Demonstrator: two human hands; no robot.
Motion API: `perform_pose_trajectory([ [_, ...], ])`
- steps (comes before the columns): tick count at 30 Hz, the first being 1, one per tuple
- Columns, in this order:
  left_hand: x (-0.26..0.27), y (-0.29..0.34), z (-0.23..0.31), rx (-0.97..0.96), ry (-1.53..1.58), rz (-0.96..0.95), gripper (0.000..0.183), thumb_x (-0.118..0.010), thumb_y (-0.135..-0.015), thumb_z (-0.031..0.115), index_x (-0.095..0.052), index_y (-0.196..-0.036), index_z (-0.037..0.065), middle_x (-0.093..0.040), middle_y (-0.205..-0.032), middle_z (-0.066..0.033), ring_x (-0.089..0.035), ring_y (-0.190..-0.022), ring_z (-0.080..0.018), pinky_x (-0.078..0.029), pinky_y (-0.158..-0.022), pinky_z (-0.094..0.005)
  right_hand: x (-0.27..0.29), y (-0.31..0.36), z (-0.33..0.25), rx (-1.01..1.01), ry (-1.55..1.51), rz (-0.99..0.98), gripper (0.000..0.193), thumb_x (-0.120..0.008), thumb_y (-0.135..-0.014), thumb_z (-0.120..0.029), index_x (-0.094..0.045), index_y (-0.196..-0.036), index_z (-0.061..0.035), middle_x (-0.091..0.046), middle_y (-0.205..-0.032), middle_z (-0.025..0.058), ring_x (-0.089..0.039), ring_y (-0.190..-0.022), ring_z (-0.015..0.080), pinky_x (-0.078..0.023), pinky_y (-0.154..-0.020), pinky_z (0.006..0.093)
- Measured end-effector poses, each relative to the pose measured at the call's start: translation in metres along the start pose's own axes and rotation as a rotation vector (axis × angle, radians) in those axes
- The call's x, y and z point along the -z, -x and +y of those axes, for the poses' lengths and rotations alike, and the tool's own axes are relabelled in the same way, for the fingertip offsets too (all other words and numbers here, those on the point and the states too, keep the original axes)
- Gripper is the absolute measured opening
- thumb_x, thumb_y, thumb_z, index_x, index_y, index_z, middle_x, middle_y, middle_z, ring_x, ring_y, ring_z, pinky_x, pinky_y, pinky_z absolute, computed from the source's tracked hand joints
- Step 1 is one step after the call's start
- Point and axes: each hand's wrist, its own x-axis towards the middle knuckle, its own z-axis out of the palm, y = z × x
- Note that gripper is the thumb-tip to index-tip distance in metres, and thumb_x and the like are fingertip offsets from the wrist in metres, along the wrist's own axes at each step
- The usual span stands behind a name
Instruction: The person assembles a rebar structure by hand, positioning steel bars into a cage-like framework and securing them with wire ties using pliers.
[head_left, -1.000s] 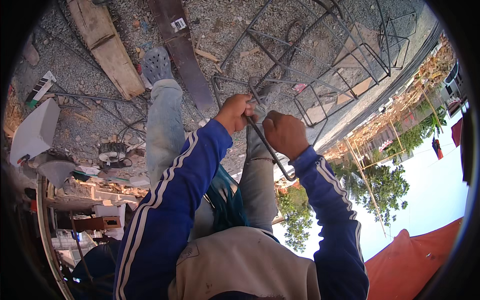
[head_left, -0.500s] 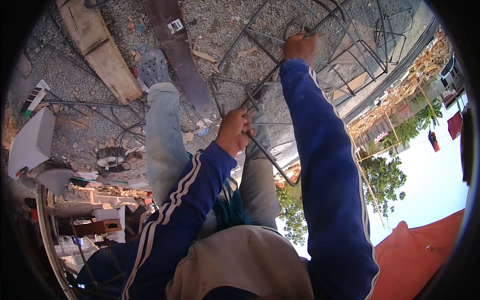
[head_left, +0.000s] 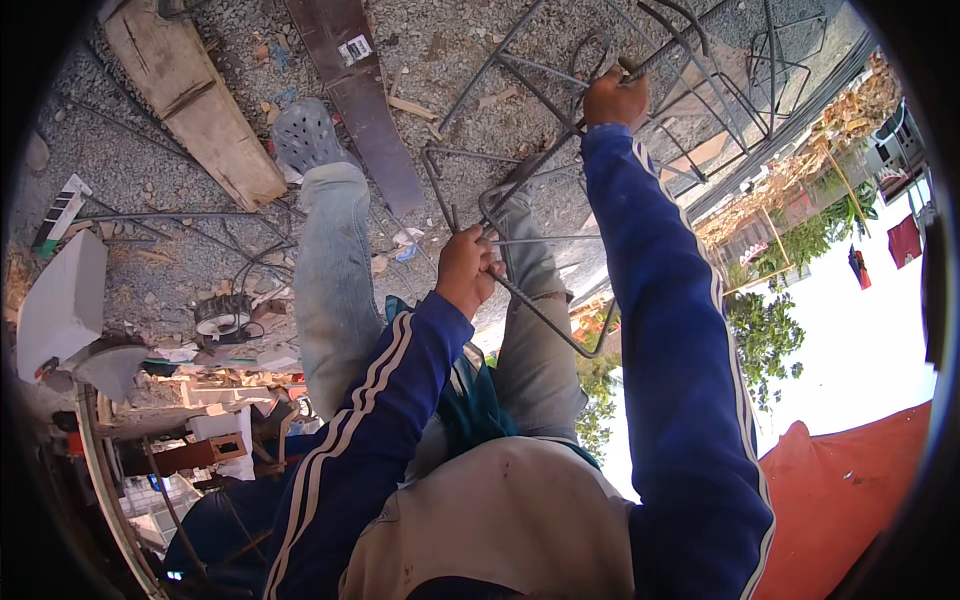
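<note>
You are gripping a frame of bent steel bars (head_left: 540, 190) with both hands, above a yard of grey gravel (head_left: 200, 260). Your left hand (head_left: 468, 272) is closing its fingers round the near end, where thin ribbed bars are meeting a rectangular loop whose rounded corner is hanging just beside your knee. Your right hand (head_left: 614, 97) is reaching well forward at full arm's length, fingers clenching a long straight bar that is running diagonally through the frame. The bars are dark, slender and rough with rust; how many make up the frame cannot be counted, as they are crossing one another.

Two blue sleeves with white stripes are covering your arms, and two legs in faded jeans are stretching out beneath the steel. One grey perforated clog (head_left: 305, 135) is showing on the left foot. Two boards are lying on the gravel: one pale, weathered plank (head_left: 190, 100) and one darker, smoother one (head_left: 365, 110) bearing a small white label. One coil of thin wire (head_left: 222, 316) is sitting near your left leg, beside one white block (head_left: 62, 305).
</note>
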Motion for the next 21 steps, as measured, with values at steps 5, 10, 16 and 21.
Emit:
perform_pose_trajectory([
  [5,-0.001,0.002,0.002,-0.048,-0.031,0.014,0.031,-0.048,-0.094,0.020,-0.051,-0.110,-0.006,-0.034,-0.056,0.0059,-0.027,-0.045,-0.0083,-0.032,-0.055,-0.0296,-0.003,-0.002,0.006,-0.004,-0.002,-0.013,0.019,-0.056,-0.085,-0.020,-0.062,-0.103,-0.0150,-0.068,-0.080,0.0147,-0.066,-0.079,0.0339,-0.050,-0.071,0.0431],
  [10,-0.003,-0.008,0.007,-0.059,-0.094,0.020,0.029,-0.047,-0.094,0.020,-0.052,-0.107,-0.006,-0.036,-0.056,0.0049,-0.029,-0.044,-0.0095,-0.033,-0.054,-0.0315,0.000,-0.001,-0.003,-0.058,0.074,-0.018,0.017,-0.058,-0.085,-0.020,-0.063,-0.101,-0.0171,-0.068,-0.080,0.0141,-0.066,-0.079,0.0336,-0.050,-0.070,0.0431],
  [16,-0.020,-0.005,0.019,0.162,-0.113,0.089,0.029,-0.042,-0.095,0.022,-0.053,-0.106,-0.003,-0.033,-0.051,0.0038,-0.029,-0.043,-0.0118,-0.038,-0.056,-0.0343,0.004,0.002,-0.015,-0.164,0.073,0.002,0.017,-0.056,-0.086,-0.022,-0.064,-0.101,-0.0182,-0.069,-0.080,0.0121,-0.067,-0.077,0.0325,-0.050,-0.070,0.0426],
  [21,-0.014,-0.018,0.028,0.237,-0.257,-0.047,0.032,-0.039,-0.097,0.024,-0.058,-0.098,-0.002,-0.028,-0.049,0.0054,-0.026,-0.043,-0.0109,-0.036,-0.055,-0.0323,0.003,0.008,-0.024,-0.218,0.169,0.038,0.017,-0.056,-0.086,-0.021,-0.064,-0.101,-0.0190,-0.070,-0.081,0.0108,-0.067,-0.078,0.0314,-0.050,-0.069,0.0416],
])
